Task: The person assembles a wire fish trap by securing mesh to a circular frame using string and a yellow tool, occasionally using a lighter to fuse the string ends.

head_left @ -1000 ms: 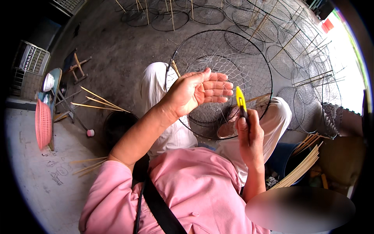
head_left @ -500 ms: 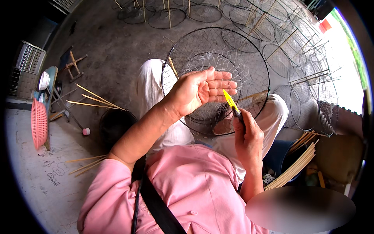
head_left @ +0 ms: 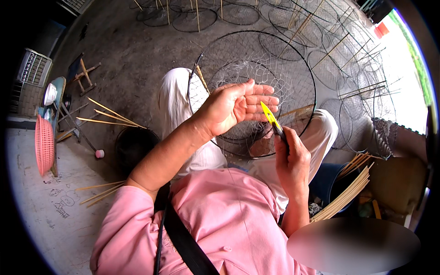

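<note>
My left hand (head_left: pixel 234 104) is held palm up over my lap, its fingers stretched out and slightly apart. Thin pale strands of mesh lie close to those fingers; whether any loop goes around them I cannot tell. In my right hand (head_left: pixel 293 153) is a yellow netting needle (head_left: pixel 269 113) with a dark lower part, its pointed tip by the left fingertips. Behind both hands a round net (head_left: pixel 259 73) on a black hoop leans against my knees, with a smaller hoop inside it. A bamboo stick (head_left: pixel 201 80) shows at its left side.
More hooped nets (head_left: pixel 339 68) with sticks spread over the floor ahead and to the right. A blue bucket (head_left: pixel 324 183) beside my right leg holds bamboo sticks (head_left: pixel 343 197). To the left are a black bucket (head_left: pixel 133 147), a pink basket (head_left: pixel 44 144) and a wooden stool (head_left: pixel 83 75).
The needle's tip has shifted very slightly up and left, next to the left fingers. Both hands otherwise stay in place; the whole view has moved a little.
</note>
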`<state>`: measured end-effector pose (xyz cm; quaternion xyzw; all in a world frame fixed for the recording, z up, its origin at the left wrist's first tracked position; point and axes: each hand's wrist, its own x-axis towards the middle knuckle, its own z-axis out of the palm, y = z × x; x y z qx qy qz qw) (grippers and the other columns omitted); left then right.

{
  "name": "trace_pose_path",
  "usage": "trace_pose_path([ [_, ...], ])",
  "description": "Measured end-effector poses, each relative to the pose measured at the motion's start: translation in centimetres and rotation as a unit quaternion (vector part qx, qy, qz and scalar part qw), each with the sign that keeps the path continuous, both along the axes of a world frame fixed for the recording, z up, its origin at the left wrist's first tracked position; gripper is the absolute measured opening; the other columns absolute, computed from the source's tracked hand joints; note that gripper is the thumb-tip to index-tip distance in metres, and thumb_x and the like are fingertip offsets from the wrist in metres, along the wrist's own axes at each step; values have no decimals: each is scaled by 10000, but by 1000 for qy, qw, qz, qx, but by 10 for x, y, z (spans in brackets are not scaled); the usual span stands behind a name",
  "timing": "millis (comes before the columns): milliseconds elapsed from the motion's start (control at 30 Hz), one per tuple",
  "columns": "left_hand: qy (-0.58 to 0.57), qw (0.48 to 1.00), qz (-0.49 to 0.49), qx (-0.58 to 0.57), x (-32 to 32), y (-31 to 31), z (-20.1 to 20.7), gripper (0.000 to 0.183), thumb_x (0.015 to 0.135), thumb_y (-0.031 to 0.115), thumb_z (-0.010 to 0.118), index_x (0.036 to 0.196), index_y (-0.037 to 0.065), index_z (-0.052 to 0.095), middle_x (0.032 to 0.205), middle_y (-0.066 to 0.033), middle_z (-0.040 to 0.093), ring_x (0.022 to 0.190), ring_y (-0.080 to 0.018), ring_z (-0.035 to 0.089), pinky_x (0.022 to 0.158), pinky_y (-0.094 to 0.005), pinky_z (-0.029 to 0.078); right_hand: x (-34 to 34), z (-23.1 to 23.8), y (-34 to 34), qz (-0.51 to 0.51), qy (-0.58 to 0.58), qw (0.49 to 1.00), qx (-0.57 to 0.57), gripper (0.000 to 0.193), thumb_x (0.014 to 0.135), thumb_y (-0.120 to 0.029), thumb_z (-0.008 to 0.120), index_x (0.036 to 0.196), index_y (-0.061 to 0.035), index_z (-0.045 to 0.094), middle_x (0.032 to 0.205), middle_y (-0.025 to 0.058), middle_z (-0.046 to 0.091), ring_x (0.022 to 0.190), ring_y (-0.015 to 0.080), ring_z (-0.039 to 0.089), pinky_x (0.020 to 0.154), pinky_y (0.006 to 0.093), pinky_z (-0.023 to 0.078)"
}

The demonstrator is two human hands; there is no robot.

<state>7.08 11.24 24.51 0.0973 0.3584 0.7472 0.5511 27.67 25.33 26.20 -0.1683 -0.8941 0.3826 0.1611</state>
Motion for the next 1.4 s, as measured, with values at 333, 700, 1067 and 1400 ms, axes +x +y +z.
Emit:
trace_pose_path([
  [333, -30, 1000, -8, -1, 1, 15, -3, 736, 1214, 536, 330, 1622, -54, 493, 1517, -299, 673, 1413, -411, 674, 1089, -484, 612, -26, -2, -6, 0, -61, 998, 23, 210, 1103, -188, 684, 988, -38, 591, 870, 218, 695, 787, 468, 706, 669, 544, 551],
  [700, -106, 994, -5, 32, 6, 30, 11, 681, 1203, 509, 441, 1592, -37, 558, 1488, -254, 708, 1373, -346, 702, 1122, -445, 551, -45, 5, -8, -19, 58, 997, -55, 125, 1093, -121, 712, 1145, -32, 640, 868, 239, 724, 781, 437, 741, 674, 491, 574],
  [1067, 143, 971, 184, -48, -13, -3, 3, 302, 1178, 215, 599, 1340, 0, 736, 1176, -147, 835, 1069, -198, 807, 909, -302, 613, -54, -1, 8, -17, 179, 950, -255, 368, 1100, -14, 703, 1467, -31, 682, 1046, -13, 727, 847, 47, 606, 741, 244, 515],
  [1400, 7, 991, 89, 95, -16, -33, 23, 455, 1153, 125, 511, 1552, -89, 559, 1477, -270, 707, 1411, -344, 686, 1219, -456, 550, -34, 10, 18, 54, 1, 975, 215, 655, 1012, -45, 749, 1612, -287, 646, 884, 80, 612, 760, 260, 663, 672, 436, 545],
])
